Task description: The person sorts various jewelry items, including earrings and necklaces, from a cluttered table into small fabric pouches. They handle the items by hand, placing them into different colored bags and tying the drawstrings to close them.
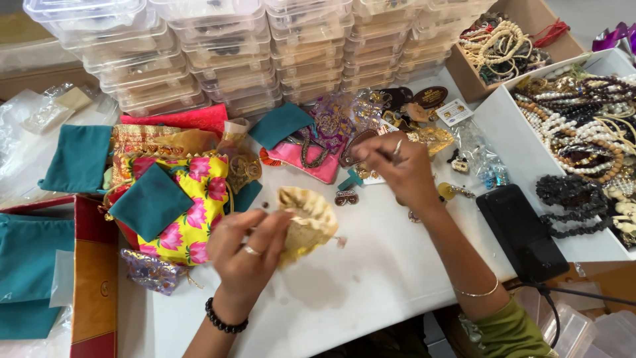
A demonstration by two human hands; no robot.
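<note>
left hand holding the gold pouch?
Yes, the left hand grips the small gold pouch by its open rim above the white table.

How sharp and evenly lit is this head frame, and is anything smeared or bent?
Head view: light is soft and even, with faint shadows on the white table; the left hand and gold pouch are slightly motion-blurred, the right hand less so; the stacked clear boxes lean outward from wide-angle distortion.
</note>
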